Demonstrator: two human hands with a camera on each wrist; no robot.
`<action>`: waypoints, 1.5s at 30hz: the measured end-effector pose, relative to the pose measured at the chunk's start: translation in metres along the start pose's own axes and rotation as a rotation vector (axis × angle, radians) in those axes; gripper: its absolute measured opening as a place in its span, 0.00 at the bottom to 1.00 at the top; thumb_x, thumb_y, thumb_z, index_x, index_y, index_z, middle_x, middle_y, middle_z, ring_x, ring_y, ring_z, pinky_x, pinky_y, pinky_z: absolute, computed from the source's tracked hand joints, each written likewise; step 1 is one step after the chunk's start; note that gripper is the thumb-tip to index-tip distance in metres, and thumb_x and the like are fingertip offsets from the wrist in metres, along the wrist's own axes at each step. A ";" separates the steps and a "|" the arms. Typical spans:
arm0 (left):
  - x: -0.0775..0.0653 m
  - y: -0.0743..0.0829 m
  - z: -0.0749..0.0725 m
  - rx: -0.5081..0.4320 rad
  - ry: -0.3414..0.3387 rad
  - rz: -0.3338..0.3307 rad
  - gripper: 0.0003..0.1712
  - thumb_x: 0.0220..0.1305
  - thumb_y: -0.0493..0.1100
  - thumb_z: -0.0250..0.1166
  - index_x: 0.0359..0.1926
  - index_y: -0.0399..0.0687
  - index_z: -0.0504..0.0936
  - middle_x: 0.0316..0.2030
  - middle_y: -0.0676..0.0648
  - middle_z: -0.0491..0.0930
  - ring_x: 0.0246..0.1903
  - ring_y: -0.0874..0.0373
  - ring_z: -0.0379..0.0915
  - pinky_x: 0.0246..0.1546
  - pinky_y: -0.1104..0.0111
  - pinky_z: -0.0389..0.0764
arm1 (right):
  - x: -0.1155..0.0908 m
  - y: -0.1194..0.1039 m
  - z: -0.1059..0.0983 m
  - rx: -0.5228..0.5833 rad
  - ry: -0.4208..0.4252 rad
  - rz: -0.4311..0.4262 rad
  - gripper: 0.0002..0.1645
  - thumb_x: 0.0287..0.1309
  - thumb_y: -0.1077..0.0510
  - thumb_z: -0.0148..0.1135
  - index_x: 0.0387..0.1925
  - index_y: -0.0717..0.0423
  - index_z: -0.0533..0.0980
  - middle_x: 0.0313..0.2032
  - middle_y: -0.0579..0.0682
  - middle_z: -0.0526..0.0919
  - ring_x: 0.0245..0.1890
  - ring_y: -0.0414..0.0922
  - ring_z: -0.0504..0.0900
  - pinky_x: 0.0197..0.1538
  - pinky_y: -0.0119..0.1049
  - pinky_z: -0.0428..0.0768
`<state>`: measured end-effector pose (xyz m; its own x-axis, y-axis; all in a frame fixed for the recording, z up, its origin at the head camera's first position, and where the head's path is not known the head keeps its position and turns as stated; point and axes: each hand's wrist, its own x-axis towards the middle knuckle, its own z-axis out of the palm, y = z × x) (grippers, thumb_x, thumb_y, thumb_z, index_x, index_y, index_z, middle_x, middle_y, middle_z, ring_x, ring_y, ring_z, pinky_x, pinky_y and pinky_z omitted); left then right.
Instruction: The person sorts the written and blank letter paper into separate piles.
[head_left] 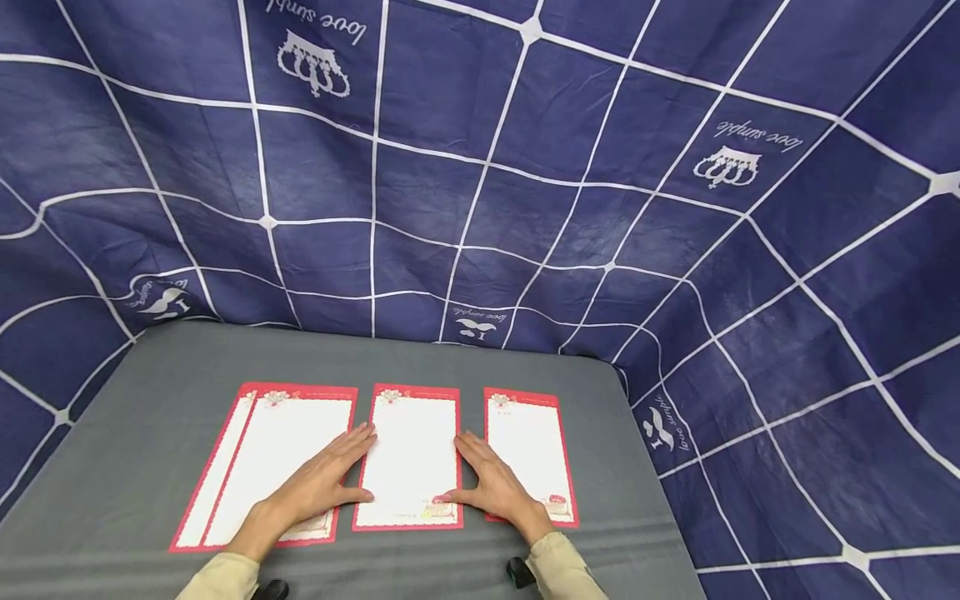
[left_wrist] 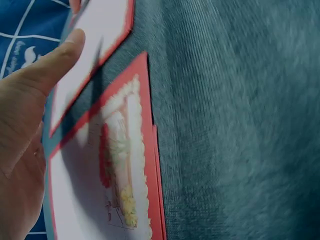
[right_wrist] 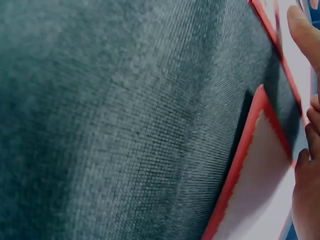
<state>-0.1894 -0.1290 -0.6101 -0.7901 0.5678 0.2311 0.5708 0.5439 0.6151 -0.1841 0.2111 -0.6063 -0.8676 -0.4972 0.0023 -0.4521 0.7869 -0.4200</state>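
A white sheet with a red border [head_left: 412, 450] lies flat in the middle, with a flower motif at its top and a small drawing at its lower corner. My left hand [head_left: 318, 475] spreads along its left edge, fingertips and thumb right at the border. Opposite it, my right hand [head_left: 495, 483] has straight fingers at the right edge, its thumb over the lower drawing. Under my left wrist lie two overlapping sheets [left_wrist: 85, 205] of the same design, the lower showing as a strip on the left. Another matching sheet [head_left: 528, 450] lies partly beneath my right hand.
The sheets rest on a grey cloth-covered table [head_left: 420, 575]. Behind it and on the right hangs a blue curtain [head_left: 450, 217] with white grid lines. A dark rounded object shows at each wrist, by the cream sleeves [head_left: 566, 571].
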 end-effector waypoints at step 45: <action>0.000 -0.009 0.003 0.077 -0.086 0.057 0.41 0.60 0.57 0.69 0.67 0.35 0.72 0.68 0.39 0.68 0.65 0.42 0.65 0.57 0.47 0.72 | 0.003 0.014 0.010 -0.059 0.096 -0.099 0.43 0.62 0.32 0.60 0.68 0.54 0.70 0.69 0.49 0.69 0.70 0.47 0.64 0.69 0.46 0.64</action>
<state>-0.1938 -0.1324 -0.6183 -0.7358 0.6479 0.1968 0.6321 0.5530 0.5428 -0.1911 0.2166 -0.6208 -0.8326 -0.5386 0.1287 -0.5454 0.7572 -0.3594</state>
